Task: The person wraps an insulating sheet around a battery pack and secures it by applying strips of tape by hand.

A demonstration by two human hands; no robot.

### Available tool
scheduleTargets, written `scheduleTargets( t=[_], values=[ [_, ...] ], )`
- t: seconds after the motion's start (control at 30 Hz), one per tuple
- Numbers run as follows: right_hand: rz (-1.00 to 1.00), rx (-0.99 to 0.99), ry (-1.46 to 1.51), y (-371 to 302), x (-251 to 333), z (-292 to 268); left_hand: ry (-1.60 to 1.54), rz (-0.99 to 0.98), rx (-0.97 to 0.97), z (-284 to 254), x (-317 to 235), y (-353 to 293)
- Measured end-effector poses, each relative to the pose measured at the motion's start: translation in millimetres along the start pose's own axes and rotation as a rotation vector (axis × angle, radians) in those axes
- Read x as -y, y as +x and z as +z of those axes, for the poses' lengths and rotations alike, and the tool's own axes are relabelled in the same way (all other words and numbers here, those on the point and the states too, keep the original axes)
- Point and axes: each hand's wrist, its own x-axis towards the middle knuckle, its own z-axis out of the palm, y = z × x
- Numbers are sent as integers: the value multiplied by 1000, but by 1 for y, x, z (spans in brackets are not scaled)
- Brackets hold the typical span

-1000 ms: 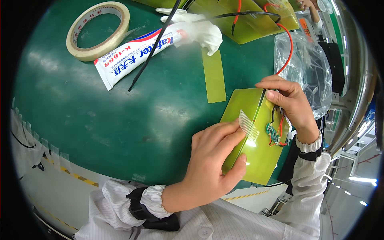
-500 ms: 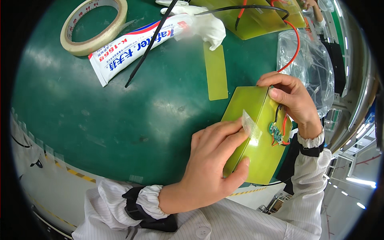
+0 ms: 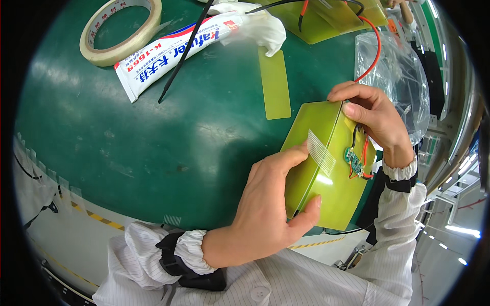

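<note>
Yellow-green box [image 3: 337, 204] sits at the near right of the tabletop [image 3: 153, 143], between our 2 hands. 1 strip of ribbed clear tape [image 3: 321, 153] crosses its long edge; the small circuit board [image 3: 353, 159] is on the face to the right.

Right hand [image 3: 377, 115]: closed on the far corner, thumb on one side of the edge, fingers over the other. Left hand [image 3: 268, 201]: half open, fingertips by the strip's left end, thumb on the right-hand face – we cannot tell whether it pinches the tape.

We judge the step as taping the edge. Next move calls for smoothing the strip flat on both faces – corner kept steady. Another short strip [image 3: 172, 220] is at the tabletop's near rim.
</note>
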Motion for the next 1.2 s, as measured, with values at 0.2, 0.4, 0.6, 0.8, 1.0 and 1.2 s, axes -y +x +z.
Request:
scheduleTargets(
  t=[0.2, 0.4, 0.6, 0.8, 1.0, 1.2],
  values=[
    [-11, -4, -10, 0, 0, 2, 187, 226, -44, -6, -2, 6],
    [-21, -5, -26, 1, 0, 3, 422, 291, 77, -10, -6, 11],
    [-40, -13, -17, 0, -2, 3, 465, 273, 66, -10, -9, 10],
    [30, 7, 3, 0, -1, 2, 420, 171, 111, -12, -12, 8],
    [-63, -6, -9, 1, -5, 4, 369, 110, 117, -10, -10, 5],
    [-42, -18, 3, 3, 0, 2, 408, 5, 114, -12, -15, 6]
  ],
)
